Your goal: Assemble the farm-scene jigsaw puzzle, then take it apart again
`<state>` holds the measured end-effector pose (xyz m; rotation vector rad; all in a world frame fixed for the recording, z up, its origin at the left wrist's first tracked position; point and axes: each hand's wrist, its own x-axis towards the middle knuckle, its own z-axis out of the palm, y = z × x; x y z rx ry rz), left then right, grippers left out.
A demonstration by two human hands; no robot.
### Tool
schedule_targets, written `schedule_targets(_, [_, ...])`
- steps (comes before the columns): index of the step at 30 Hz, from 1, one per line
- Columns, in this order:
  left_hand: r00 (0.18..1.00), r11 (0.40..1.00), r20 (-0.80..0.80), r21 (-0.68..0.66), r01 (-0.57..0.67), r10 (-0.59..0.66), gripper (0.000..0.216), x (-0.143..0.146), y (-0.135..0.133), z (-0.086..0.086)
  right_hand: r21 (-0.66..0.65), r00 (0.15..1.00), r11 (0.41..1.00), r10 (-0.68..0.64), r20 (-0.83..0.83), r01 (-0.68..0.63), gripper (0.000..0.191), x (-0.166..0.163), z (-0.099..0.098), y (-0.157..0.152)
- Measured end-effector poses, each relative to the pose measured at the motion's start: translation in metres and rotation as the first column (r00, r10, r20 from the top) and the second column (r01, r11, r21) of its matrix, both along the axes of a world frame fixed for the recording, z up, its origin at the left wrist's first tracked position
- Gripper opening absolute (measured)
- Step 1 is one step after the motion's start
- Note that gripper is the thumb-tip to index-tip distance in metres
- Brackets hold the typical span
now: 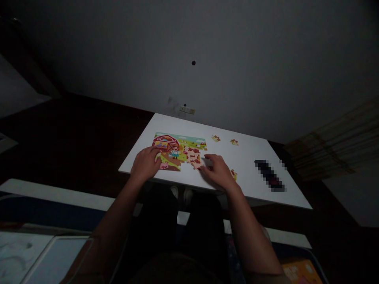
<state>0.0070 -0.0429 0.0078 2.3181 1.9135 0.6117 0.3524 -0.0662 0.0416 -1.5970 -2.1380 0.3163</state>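
A colourful farm jigsaw puzzle [177,152] lies on the white table [248,181], showing a red barn, a small figure and green fields. My left hand [145,165] rests on its left edge, and the fingers hide what lies beneath them. My right hand [217,171] sits at the puzzle's lower right, fingers spread, with the fingertips touching a cow-patterned puzzle piece [197,162]. Loose pieces lie to the right: one piece [216,138] and another [234,142] near the far edge, and a third piece [233,174] just beyond my right hand.
A pixelated dark oblong object [269,175] lies at the table's right. The table's far edge meets a grey wall with a small wall socket [187,110]. A bamboo blind [322,142] hangs at the right. My legs lie beneath the table's near edge.
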Motion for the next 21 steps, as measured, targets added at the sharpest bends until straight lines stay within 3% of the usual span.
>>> schedule_targets(3, [1.0,1.0,-0.01,-0.007,-0.001,0.0,0.044,0.0,0.0,0.001,-0.049,0.999,0.998,-0.037,0.029,0.038,0.055,-0.008,-0.011,-0.014])
schedule_targets(8, [1.0,1.0,-0.015,-0.015,-0.001,0.001,0.045,0.0,0.001,0.001,-0.055,0.996,0.996,-0.068,-0.064,0.065,0.051,-0.02,-0.02,-0.02])
schedule_targets(21, [1.0,1.0,-0.013,-0.018,-0.01,0.01,0.046,0.0,0.002,0.0,-0.048,0.998,0.997,0.056,-0.031,-0.058,0.048,-0.016,-0.009,-0.022])
